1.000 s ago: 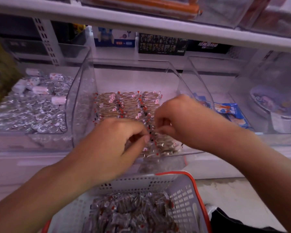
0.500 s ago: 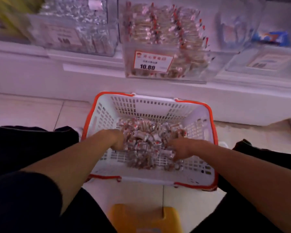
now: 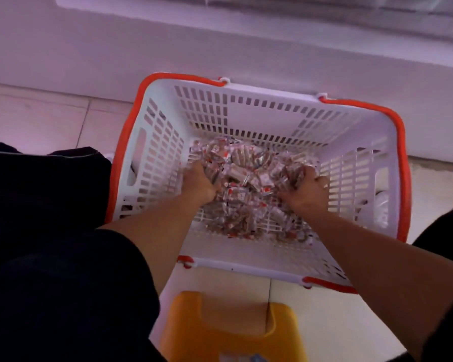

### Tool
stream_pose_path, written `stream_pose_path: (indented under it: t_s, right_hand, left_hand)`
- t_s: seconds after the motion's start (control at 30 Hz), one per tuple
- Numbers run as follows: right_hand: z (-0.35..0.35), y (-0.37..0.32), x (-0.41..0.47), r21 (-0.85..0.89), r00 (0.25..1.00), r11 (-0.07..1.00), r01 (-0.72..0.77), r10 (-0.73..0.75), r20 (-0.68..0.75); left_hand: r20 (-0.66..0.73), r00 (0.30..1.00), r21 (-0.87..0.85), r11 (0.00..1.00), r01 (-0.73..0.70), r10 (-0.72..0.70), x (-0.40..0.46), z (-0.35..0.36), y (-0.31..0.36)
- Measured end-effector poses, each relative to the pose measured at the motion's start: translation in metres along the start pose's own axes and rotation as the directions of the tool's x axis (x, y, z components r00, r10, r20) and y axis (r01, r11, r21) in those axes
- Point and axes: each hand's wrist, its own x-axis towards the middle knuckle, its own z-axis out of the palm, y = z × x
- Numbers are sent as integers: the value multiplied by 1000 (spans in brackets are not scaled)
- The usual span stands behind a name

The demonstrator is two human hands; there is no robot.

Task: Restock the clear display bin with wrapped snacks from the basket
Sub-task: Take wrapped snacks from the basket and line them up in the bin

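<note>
View has tipped down since half a second ago; display bin gone from sight. Nearest: yellow stool (image 3: 230, 327) on pale tile floor (image 3: 37, 121). Basket (image 3: 259, 113) beyond, long axis left-right. Left hand (image 3: 200, 182) and right hand (image 3: 307, 190) curl into wrapped snacks (image 3: 246, 178), jumbled. White shelf base (image 3: 220, 40) farthest.

This looks like a small shop. A white shopping basket (image 3: 259, 111) with an orange rim stands on the tiled floor (image 3: 37, 118), filled with many small wrapped snacks (image 3: 246, 178) of one kind. It stands just before the white base of a display shelf (image 3: 220, 43).
</note>
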Motion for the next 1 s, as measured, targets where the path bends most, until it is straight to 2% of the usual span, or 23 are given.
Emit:
stream_pose_path:
  t_s: [0.07,0.13,0.23,0.33,0.43,0.53,0.6,0.67,0.73,0.8,0.87,0.93,1.0]
  right_hand:
    - [10,0,-4,1,998,1000,6,-6,-55]
    - [13,-4,-2,-8,999,1000,-5,4,-47]
    - [6,-2,3,-10,999,1000,29,-29,-32]
    - [-7,6,-2,7,996,996,85,-85,-29]
    - [-20,4,-11,3,993,993,116,-116,-20]
    - [-29,-10,-21,218,972,967,130,-168,162]
    - [-36,-22,-31,339,956,936,94,-179,231]
    - [-47,-35,-44,438,945,899,3,-146,293]
    - [-69,-49,-55,620,884,767,-165,-163,438]
    - [-102,-66,-61,696,798,678,-237,-273,537]
    - [-144,-84,-65,699,720,686,-201,-380,580]
    - [-189,-103,-71,685,680,717,-134,-436,589]
    - [-231,-118,-86,677,651,733,-62,-485,585]
  left_hand:
    - [-76,997,114,993,-22,31,-1,7,-2]
    - [-76,997,198,980,-1,16,0,8,-5]
    - [-39,999,186,982,16,-9,3,3,-5]
    - [-50,997,166,985,-43,52,-1,-6,-4]
    - [-57,997,158,986,-45,55,-8,-14,-2]
    - [-65,992,199,975,-94,109,-23,-22,3]
    - [-54,989,175,977,-123,134,-37,-27,12]
    - [10,994,17,994,-112,112,-54,-32,25]
    - [179,980,-210,977,-45,84,-70,-39,45]
    - [361,923,-288,957,-23,130,-83,-52,69]
    - [518,833,-327,945,-17,195,-95,-73,101]
    - [659,710,-342,940,-8,246,-111,-100,135]
    - [732,628,-292,954,-60,264,-135,-128,168]
